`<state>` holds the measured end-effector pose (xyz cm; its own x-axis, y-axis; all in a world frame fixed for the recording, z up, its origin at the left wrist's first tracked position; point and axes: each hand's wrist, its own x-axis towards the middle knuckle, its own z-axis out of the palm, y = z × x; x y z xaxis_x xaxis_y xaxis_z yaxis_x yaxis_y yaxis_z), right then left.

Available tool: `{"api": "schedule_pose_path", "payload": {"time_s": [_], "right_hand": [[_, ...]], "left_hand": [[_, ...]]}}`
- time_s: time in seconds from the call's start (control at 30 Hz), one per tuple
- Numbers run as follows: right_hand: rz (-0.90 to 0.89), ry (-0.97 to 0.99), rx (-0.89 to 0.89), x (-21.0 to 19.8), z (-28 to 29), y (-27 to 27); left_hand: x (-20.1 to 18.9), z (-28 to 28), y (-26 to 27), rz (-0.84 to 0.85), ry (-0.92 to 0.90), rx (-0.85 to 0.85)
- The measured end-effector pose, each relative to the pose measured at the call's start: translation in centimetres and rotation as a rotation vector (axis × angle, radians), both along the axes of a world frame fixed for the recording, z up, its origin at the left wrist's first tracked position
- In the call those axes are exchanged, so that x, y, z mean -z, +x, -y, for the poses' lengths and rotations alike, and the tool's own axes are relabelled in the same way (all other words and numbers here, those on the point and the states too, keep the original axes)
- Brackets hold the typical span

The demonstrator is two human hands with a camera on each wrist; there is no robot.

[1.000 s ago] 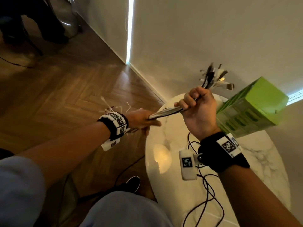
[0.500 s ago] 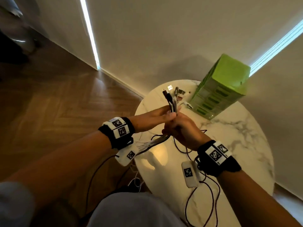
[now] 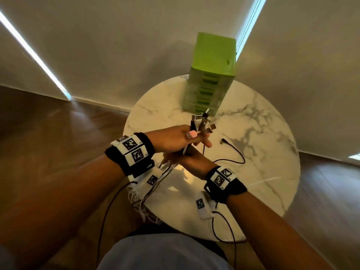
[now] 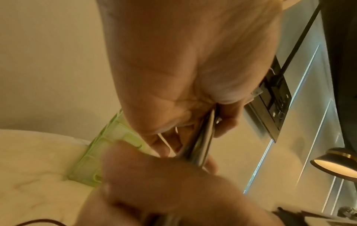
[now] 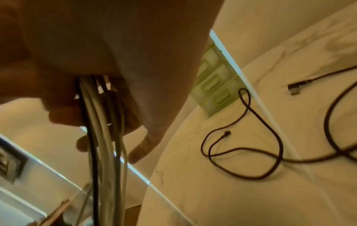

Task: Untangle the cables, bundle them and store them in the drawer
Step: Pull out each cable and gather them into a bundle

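Here, both hands (image 3: pixel 175 140) clasping the cable bundle (image 3: pixel 201 123) — left above right (image 3: pixel 187 159), over the table's (image 3: pixel 263 152) near edge.

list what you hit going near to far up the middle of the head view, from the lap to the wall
right hand gripping the cable bundle → left hand holding it higher up → fanned plugs → green drawer unit

Lighting is dim and warm. Bright strips (image 3: pixel 35 53) in the wall supply cool light; a lamp (image 4: pixel 336 162) glows at the left wrist view's edge. Glare spots the table (image 3: pixel 181 172). Wide-angle distortion bends edges. Both wrist views are blurred; the near hands (image 4: pixel 193 68) are unfocused.
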<state>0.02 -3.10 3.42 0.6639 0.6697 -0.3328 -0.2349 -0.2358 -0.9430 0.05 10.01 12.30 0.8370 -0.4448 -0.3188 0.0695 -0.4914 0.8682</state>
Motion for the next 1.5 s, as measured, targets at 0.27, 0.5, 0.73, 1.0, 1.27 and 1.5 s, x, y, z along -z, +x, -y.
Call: {"api": "schedule_pose_path", "payload": {"time_s": [0.27,0.5,0.73,1.0,1.27,1.5], "right_hand": [[0.186,-0.211,-0.123,1.0,3.7,4.1],[0.050,-0.341,0.339,5.0,14.4,10.6],[0.080,-0.826,0.207,11.2,20.1,14.2],[0.381,-1.070,-0.036,12.7,19.9,15.2],[0.110,-0.263,0.454,4.5,19.1,16.2],[0.251,0.148,0.422,-3.5,14.2,10.4]], "left_hand": [[3.4,2.4,2.7,-0.032,-0.120,-0.345],[5.3,4.8,5.3,-0.184,-0.301,-0.507],[8.0,7.8,6.1,-0.263,-0.365,-0.569],[10.0,9.0,6.1,-0.267,-0.325,-0.616],[10.7,9.5,6.5,-0.276,-0.379,-0.810],[9.3,10.5,6.8,-0.338,-0.659,-0.930]]}}
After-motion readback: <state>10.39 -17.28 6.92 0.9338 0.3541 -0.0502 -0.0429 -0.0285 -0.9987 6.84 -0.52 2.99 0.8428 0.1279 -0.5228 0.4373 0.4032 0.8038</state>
